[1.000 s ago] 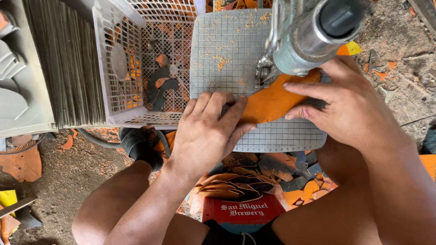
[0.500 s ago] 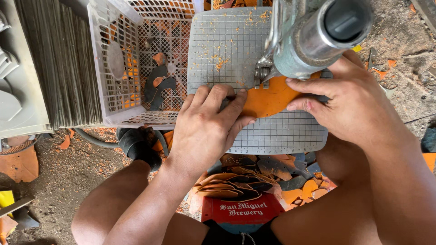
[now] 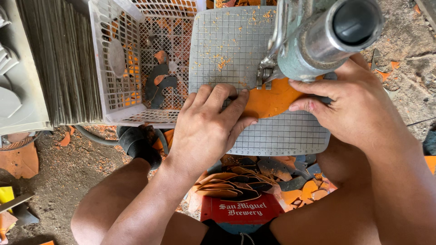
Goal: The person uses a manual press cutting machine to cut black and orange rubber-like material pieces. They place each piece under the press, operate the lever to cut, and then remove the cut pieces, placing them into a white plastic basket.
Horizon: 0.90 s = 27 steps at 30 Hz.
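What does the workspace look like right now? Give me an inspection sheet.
Surface: grey gridded cutting plate, dusted with orange crumbs.
Job's things: orange sheet piece lying flat on the plate under the machine head.
Clutter: cut scraps below; white plastic basket holding offcuts.
Grippers: left hand and right hand press on the orange piece.
Cables: dark hose on the ground.
Surroundings: stacked grey sheets; dirt floor.

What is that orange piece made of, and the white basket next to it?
The orange sheet under both hands looks like thin rubber or foam, matte, shedding orange crumbs. I cannot tell which. The basket looks like moulded plastic: pale, slightly glossy lattice walls.
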Each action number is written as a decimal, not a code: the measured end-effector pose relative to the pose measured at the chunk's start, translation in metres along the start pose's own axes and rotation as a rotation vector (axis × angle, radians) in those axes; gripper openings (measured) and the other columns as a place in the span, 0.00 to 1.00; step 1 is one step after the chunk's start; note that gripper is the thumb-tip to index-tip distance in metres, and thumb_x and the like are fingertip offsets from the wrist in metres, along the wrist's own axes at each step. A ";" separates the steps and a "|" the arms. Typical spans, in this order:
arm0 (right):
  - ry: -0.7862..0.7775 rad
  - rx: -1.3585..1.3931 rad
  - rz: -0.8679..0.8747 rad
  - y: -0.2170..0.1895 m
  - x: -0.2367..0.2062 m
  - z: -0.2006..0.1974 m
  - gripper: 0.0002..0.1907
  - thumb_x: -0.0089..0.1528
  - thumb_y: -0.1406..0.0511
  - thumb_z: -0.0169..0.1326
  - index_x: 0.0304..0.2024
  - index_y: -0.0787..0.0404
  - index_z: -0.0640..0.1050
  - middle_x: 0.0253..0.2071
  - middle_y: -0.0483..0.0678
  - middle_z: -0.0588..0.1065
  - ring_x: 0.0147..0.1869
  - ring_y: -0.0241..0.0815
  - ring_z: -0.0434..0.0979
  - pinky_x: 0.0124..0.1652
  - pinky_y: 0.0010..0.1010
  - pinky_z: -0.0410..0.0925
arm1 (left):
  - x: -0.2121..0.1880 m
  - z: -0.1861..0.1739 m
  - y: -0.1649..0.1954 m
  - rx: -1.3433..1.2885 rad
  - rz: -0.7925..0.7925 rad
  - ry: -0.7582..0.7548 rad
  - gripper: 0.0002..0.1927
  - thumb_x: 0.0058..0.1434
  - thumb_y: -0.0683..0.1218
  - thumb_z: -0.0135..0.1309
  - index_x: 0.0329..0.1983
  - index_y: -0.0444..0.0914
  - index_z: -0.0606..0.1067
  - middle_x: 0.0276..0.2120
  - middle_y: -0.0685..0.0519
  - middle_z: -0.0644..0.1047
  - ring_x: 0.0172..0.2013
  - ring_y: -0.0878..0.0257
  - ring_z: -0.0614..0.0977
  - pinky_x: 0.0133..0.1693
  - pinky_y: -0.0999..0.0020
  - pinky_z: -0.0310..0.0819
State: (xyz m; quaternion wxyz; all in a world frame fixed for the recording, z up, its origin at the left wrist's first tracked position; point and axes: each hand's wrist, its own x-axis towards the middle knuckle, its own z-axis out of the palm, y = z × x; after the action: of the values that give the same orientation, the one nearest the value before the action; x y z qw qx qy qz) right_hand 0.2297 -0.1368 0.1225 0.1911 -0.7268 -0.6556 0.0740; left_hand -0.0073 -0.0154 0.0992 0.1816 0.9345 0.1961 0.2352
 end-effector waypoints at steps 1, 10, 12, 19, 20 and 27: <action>-0.016 0.032 0.038 0.001 -0.001 0.001 0.22 0.48 0.63 0.72 0.46 0.53 0.86 0.54 0.50 0.79 0.62 0.49 0.76 0.58 0.40 0.72 | 0.000 0.001 0.000 0.000 0.001 0.002 0.23 0.60 0.54 0.66 0.54 0.37 0.80 0.46 0.53 0.75 0.46 0.55 0.77 0.47 0.59 0.76; -0.025 0.010 0.044 0.004 -0.003 0.002 0.23 0.49 0.64 0.71 0.48 0.53 0.85 0.52 0.50 0.79 0.58 0.49 0.78 0.56 0.39 0.72 | 0.000 -0.001 0.000 -0.006 0.004 0.002 0.23 0.60 0.54 0.66 0.53 0.36 0.80 0.45 0.53 0.75 0.46 0.55 0.77 0.45 0.59 0.75; -0.042 0.044 0.080 0.004 -0.003 0.002 0.23 0.51 0.63 0.71 0.50 0.52 0.85 0.53 0.49 0.79 0.58 0.48 0.79 0.57 0.38 0.72 | 0.000 -0.001 0.000 -0.012 0.005 0.003 0.24 0.60 0.54 0.66 0.53 0.36 0.80 0.45 0.52 0.74 0.46 0.56 0.77 0.45 0.59 0.74; -0.040 0.030 0.093 0.001 -0.002 0.001 0.23 0.51 0.63 0.71 0.49 0.53 0.85 0.55 0.49 0.79 0.62 0.50 0.76 0.60 0.41 0.70 | 0.000 -0.002 0.001 0.006 0.002 -0.004 0.23 0.60 0.54 0.66 0.53 0.37 0.80 0.45 0.53 0.75 0.46 0.55 0.78 0.45 0.59 0.75; -0.030 0.020 0.085 -0.001 -0.002 0.001 0.23 0.50 0.63 0.71 0.49 0.53 0.85 0.55 0.49 0.79 0.63 0.51 0.75 0.61 0.42 0.70 | 0.000 -0.002 0.001 0.001 0.003 -0.007 0.22 0.59 0.54 0.66 0.52 0.37 0.80 0.45 0.53 0.75 0.46 0.55 0.78 0.45 0.58 0.75; 0.066 0.028 0.048 -0.010 -0.004 0.004 0.24 0.47 0.64 0.73 0.47 0.55 0.86 0.59 0.50 0.77 0.65 0.52 0.72 0.62 0.42 0.70 | 0.009 -0.007 -0.011 0.055 0.046 -0.061 0.25 0.57 0.58 0.63 0.51 0.38 0.82 0.44 0.54 0.76 0.45 0.58 0.78 0.45 0.59 0.76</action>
State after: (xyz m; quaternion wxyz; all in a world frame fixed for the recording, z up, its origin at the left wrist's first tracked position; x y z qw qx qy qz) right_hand 0.2186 -0.1391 0.1218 0.2208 -0.7417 -0.6301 0.0639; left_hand -0.0068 -0.0002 0.1038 0.1561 0.9501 0.1754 0.2053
